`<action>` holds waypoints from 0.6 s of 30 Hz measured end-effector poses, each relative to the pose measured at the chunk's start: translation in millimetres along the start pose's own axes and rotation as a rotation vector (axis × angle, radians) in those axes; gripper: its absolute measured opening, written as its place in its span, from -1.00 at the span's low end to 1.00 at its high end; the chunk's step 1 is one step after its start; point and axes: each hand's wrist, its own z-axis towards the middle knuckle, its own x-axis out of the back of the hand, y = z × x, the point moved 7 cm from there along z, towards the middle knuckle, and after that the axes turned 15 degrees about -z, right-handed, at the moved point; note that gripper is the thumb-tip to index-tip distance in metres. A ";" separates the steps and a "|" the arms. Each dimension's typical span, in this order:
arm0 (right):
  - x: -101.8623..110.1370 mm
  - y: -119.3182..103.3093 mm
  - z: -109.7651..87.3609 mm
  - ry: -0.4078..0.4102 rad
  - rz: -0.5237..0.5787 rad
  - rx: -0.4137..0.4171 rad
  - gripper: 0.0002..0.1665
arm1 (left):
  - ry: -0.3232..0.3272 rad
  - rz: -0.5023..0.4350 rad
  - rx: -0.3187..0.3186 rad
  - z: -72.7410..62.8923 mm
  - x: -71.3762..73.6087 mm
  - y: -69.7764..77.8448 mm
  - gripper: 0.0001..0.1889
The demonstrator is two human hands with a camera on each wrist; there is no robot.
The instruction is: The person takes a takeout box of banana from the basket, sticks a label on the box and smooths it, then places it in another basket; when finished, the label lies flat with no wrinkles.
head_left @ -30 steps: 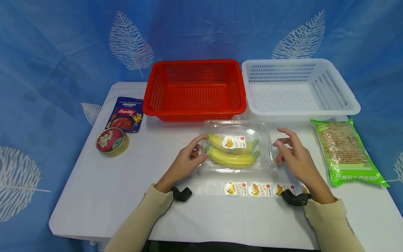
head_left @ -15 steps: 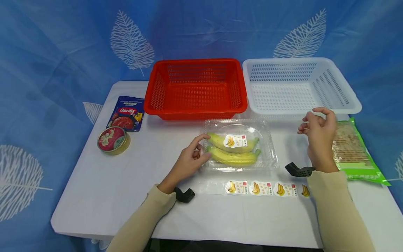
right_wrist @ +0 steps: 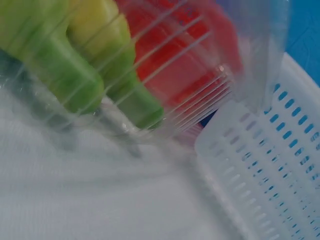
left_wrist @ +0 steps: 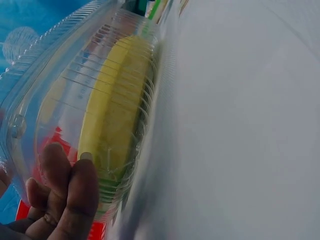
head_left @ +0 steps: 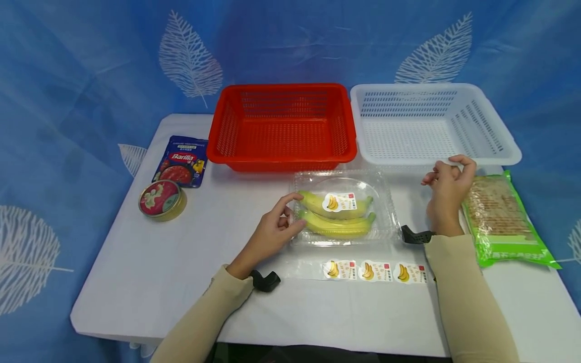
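Note:
A clear plastic clamshell box (head_left: 388, 222) with yellow-green bananas (head_left: 336, 227) inside lies mid-table. On its lid is a white banana label (head_left: 339, 202). My left hand (head_left: 271, 229) holds the box's left end, forefinger at the lid's edge and thumb lower down; in the left wrist view its fingers (left_wrist: 80, 190) are against the ribbed side. My right hand (head_left: 447, 194) is raised beside the box, near the white basket's front rim, its fingers loosely bent with nothing seen in them. It does not appear in the right wrist view, which shows the banana tips (right_wrist: 82, 92) through plastic.
Behind stand a red basket (head_left: 281, 166) and a white basket (head_left: 438, 161). At left are a blue Barilla pouch (head_left: 181, 161) and a round tin (head_left: 162, 200). A green bag (head_left: 508, 219) lies right. A strip of banana labels (head_left: 374, 271) lies in front, partly under my right sleeve.
My right hand has left the box's right side, moving right and back, then slightly left again. The left hand and box have stayed put.

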 end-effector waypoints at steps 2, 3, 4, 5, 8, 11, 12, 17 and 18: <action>-1.7 2.8 1.5 0.014 0.030 0.023 -0.73 | -0.002 -0.007 -0.001 0.2 0.5 0.2 -0.42; -2.5 4.0 2.2 0.019 0.041 0.032 -0.73 | 0.000 -0.011 0.001 0.2 1.0 0.1 -0.42; -2.9 5.4 2.7 0.025 0.052 0.039 -0.73 | 0.001 -0.020 0.003 0.1 1.4 0.1 -0.42; -3.3 6.5 3.0 0.029 0.064 0.046 -0.73 | 0.001 -0.029 0.006 -0.1 1.7 0.1 -0.41; -3.9 8.2 3.4 0.039 0.075 0.070 -0.75 | 0.009 -0.049 0.014 0.2 3.1 -1.0 -0.41; -2.9 8.9 3.4 0.049 0.077 0.088 -0.76 | 0.011 -0.057 0.017 -0.4 3.2 -1.2 -0.42; -2.6 9.1 3.3 0.050 0.079 0.089 -0.76 | 0.013 -0.054 0.019 -0.9 3.1 -1.0 -0.43; -3.1 9.9 3.5 0.034 0.072 0.099 -0.76 | 0.016 -0.056 0.030 -7.6 0.7 8.7 -0.43; -3.3 10.2 3.7 0.029 0.075 0.098 -0.76 | 0.018 -0.067 0.030 -9.2 0.5 12.1 -0.43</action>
